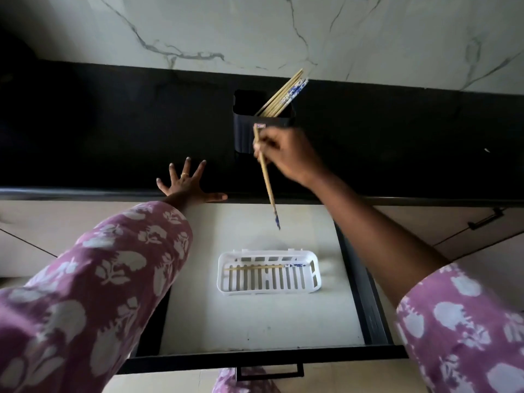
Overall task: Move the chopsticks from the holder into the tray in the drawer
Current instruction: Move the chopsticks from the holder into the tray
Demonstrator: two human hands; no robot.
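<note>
**Chopstick in transit from holder to tray**

Chopstick [266,177], pinched near its top end by the fingers of the right hand [286,157], is hanging in the air above the open drawer [255,321], between the black holder [262,123] behind it and the white tray [269,275] in front. Its long axis is running steeply, blue-patterned tip pointing down and toward the tray. One chopstick [263,267] is already lying in the tray, lengthwise, parallel to the tray's long sides; more [283,95] are leaning in the holder, beyond the tray. The left hand [187,184], fingers spread flat, is bracing on the counter edge [85,191], behind and left of the tray.

Likely risks: the light pinch is leaving the stick free to swing or slip, and a tip-first drop could be catching a slot in the tray floor or bouncing out onto the drawer base.
</note>
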